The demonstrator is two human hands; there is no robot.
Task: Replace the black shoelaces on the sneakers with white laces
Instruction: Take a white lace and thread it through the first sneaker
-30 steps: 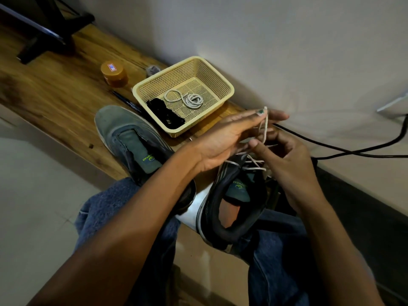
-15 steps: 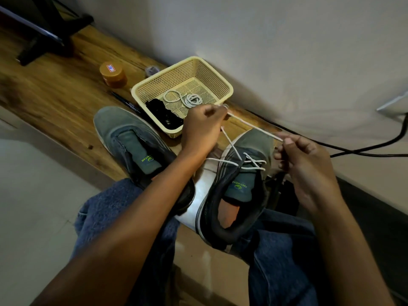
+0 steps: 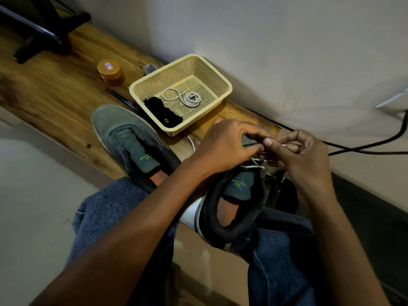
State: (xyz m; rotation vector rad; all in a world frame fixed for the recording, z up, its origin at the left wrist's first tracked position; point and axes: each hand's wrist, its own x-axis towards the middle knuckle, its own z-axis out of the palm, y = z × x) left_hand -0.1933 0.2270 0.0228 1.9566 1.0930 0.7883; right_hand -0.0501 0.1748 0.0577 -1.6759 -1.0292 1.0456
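On the wooden bench point(image 3: 55, 102), close to the wall, two grey-green sneakers lie side by side with their toes pointing away from the person. Over the right sneaker point(image 3: 234, 208), both hands meet above its front part. The left hand point(image 3: 229, 144) has its fingers curled and pinches a white lace point(image 3: 256, 163) between thumb and forefinger; the right hand point(image 3: 298, 155) faces it, fingers bent, and pinches the same lace just beside the left fingertips. Below the hands, short white strands cross the top of the tongue, which bears a green logo, and another bit of white lace shows on the bench at the left wrist. The left sneaker point(image 3: 130, 140) lies apart from the hands, its tongue bare and its eyelets without any lace. Behind it stands a cream mesh basket point(image 3: 220, 85), touching or nearly touching the toe of that shoe. Inside the basket a bundle of black laces point(image 3: 163, 113) lies at the near left corner, and a coiled second white lace point(image 3: 187, 98) lies just beside it in the middle. A small orange jar point(image 3: 111, 72) stands to the left of the basket, and a dark pen point(image 3: 123, 100) lies between jar and shoe. Black cables point(image 3: 364, 149) run along the wall at the right. Blue jeans point(image 3: 106, 208) cover the person's knees below the bench edge.
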